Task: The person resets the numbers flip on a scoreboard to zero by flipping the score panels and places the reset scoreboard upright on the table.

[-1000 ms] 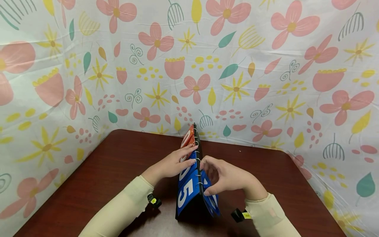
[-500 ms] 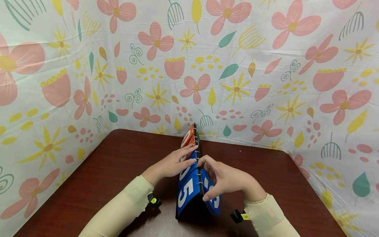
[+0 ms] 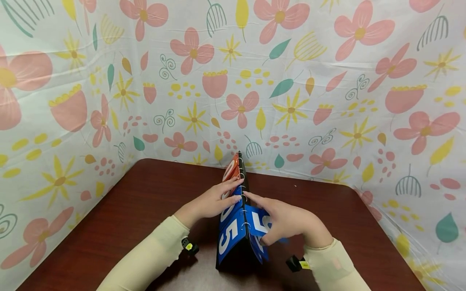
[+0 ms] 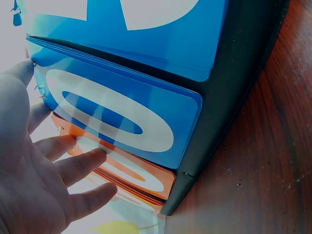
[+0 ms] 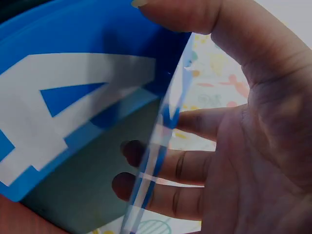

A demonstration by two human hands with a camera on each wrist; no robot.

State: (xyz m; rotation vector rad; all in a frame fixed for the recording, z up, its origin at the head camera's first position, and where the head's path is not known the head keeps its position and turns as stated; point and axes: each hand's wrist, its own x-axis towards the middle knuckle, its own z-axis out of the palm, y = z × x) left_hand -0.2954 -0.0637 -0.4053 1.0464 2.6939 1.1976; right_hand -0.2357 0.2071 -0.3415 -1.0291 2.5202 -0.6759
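Note:
A flip scoreboard (image 3: 230, 220) with blue and red number cards on wire rings stands like a tent on the table. My left hand (image 3: 211, 201) rests on its left face, fingers stretched over the top ridge. In the left wrist view, the fingers lie near a blue 0 card (image 4: 112, 117) and an orange 0 card (image 4: 131, 173). On the other face, my right hand (image 3: 291, 220) holds a raised blue 5 card (image 3: 259, 221) between thumb and fingers. A blue 4 card (image 5: 73, 92) shows below the thumb in the right wrist view.
The dark reddish-brown table (image 3: 164, 190) extends around the scoreboard. A white curtain with flower prints (image 3: 306, 93) hangs behind and beside it. Black wrist devices (image 3: 294, 263) sit under the cream sleeves (image 3: 335, 262).
On the right face, the blue cards have been leafed through, and a 5 card now stands lifted off the others. The right hand has shifted slightly right; the left hand has stayed put.

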